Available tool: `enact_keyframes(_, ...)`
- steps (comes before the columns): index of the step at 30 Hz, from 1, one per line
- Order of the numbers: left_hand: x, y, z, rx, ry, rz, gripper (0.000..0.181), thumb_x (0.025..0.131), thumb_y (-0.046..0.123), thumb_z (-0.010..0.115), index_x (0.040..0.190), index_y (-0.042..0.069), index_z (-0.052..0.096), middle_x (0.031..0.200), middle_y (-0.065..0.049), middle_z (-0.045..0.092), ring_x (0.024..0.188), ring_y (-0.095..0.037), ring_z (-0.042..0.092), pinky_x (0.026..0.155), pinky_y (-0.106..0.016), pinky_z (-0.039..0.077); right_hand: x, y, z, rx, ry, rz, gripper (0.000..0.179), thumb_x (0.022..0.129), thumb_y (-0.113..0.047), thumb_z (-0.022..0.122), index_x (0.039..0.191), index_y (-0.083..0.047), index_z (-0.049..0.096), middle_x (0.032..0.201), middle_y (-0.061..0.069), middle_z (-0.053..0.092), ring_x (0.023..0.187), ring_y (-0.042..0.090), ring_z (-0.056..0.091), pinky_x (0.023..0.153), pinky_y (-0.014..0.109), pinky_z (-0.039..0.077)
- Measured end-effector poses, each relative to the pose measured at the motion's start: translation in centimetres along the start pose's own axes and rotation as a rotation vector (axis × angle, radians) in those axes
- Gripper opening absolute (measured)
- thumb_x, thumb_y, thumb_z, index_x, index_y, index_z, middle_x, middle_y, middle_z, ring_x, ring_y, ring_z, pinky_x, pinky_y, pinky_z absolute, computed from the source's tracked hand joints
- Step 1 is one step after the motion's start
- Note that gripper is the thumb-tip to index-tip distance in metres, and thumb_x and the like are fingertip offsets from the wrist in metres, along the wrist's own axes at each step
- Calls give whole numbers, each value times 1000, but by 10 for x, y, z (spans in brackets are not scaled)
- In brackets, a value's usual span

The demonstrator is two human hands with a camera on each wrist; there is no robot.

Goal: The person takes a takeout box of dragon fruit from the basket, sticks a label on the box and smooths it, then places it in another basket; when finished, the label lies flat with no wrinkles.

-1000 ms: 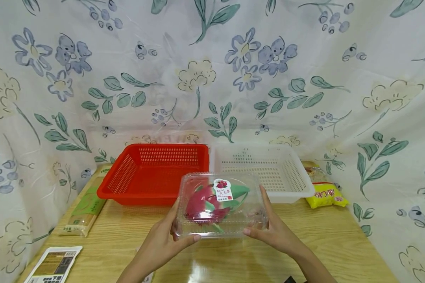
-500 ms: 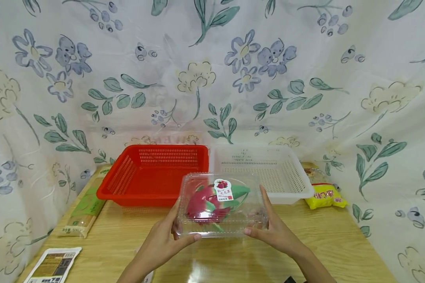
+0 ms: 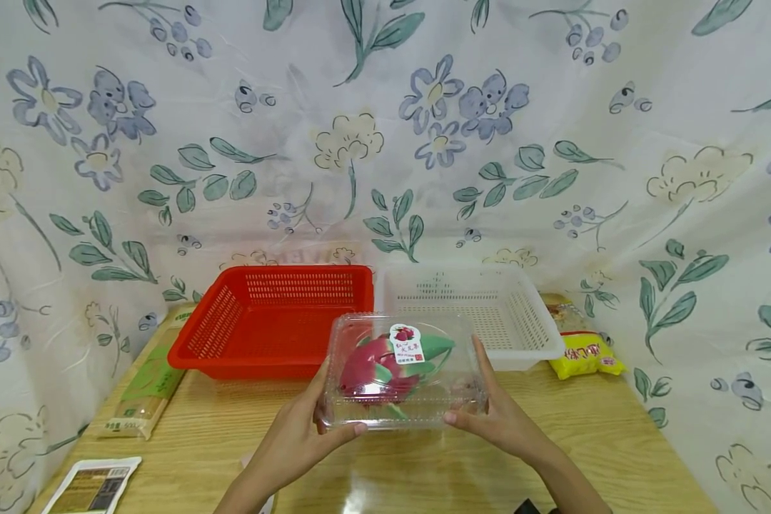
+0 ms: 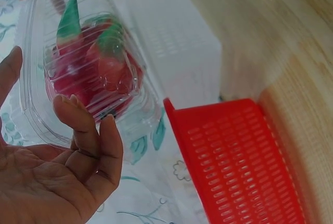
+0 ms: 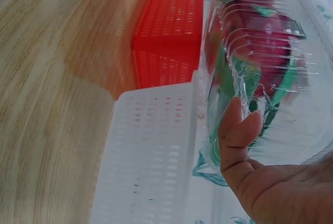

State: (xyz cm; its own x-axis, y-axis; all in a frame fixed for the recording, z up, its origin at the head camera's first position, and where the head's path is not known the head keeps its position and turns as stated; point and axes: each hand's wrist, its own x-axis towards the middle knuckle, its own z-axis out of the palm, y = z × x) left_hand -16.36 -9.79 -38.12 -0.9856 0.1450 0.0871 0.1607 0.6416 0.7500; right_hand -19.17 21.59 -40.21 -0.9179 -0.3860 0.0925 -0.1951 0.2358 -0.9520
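Note:
In the head view, a clear plastic clamshell box point(image 3: 446, 382) is held up over the table in front of the baskets, its lid tilted toward me. Inside lies a red and green dragon fruit point(image 3: 375, 368), and a white fruit label point(image 3: 407, 344) sits on the lid. My left hand point(image 3: 298, 432) grips the box's left end, thumb along the front edge. On the opposite end my right hand point(image 3: 501, 421) holds it the same way. Curled fingers point(image 4: 86, 125) support the box from beneath in the left wrist view. The right wrist view shows fingertips point(image 5: 238, 130) pressed against its underside.
Behind the box stand a red basket point(image 3: 302, 360) and a white basket point(image 3: 527, 357), side by side. At left lie a long green-labelled packet point(image 3: 148, 385) and a white-edged pouch point(image 3: 96, 485). A yellow packet point(image 3: 587, 353) is at right. A floral curtain point(image 3: 385, 143) hangs behind.
The head view has shifted slightly, so the baskets and packets appear a little farther left. Both hands keep their hold on the box, which stays nearly still in the view.

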Motion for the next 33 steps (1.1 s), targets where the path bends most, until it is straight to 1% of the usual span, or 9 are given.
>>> enact_keyframes(7,1,-1,0,-5,4,26,105,75,49,83,159,28,23,73,6,51,67,-7,49,58,-22,43,1,1,-2,40,-19,-10,113,88,-21,74,155,-43,-16,162,25,-2,127,42,48,96,52,47)
enact_keyframes(10,2,0,0,-4,4,34,105,75,49,82,159,28,23,74,6,51,67,-7,49,58,-22,43,2,2,-4,54,-31,-30,112,89,-20,72,155,-42,-16,161,28,6,127,44,48,95,49,48)
enact_keyframes(14,5,1,1,2,11,52,106,75,50,82,159,26,22,73,6,50,67,-7,49,58,-22,43,3,4,-6,61,-38,-40,111,90,-19,71,155,-41,-16,159,30,10,126,44,49,93,43,51)
enact_keyframes(19,8,2,2,2,14,57,107,75,50,83,159,25,23,74,5,51,67,-8,49,58,-22,44,4,5,-9,67,-43,-13,110,91,-20,70,154,-43,-17,163,24,-10,116,40,56,84,36,55)
enact_keyframes(21,9,2,2,1,15,58,107,75,49,83,159,24,23,73,5,51,67,-8,49,58,-22,44,5,5,-9,61,-40,-7,110,91,-21,70,154,-43,-17,162,19,-20,118,39,54,86,38,54)
enact_keyframes(23,9,1,3,1,19,62,107,75,49,83,159,25,23,73,5,51,67,-9,49,58,-22,43,7,5,-10,56,-34,-7,110,91,-22,71,155,-42,-17,162,17,-22,122,41,51,88,41,53)
enact_keyframes(28,12,0,5,-1,27,67,106,75,51,82,159,26,22,74,5,51,68,-10,50,59,-23,44,10,5,-11,27,-2,-4,112,88,-25,73,157,-34,-15,164,17,-15,129,44,46,95,48,50)
enact_keyframes(32,14,0,6,10,28,59,107,75,52,82,159,22,22,74,5,51,68,-10,50,59,-23,44,11,5,-12,-7,17,20,114,86,-28,76,158,-33,-13,164,14,-16,132,48,42,96,55,49)
enact_keyframes(33,14,0,6,11,26,57,107,75,52,82,159,21,22,74,5,51,68,-10,49,59,-23,43,11,5,-12,-7,15,25,114,86,-28,76,158,-33,-12,165,18,-8,131,48,43,95,55,50)
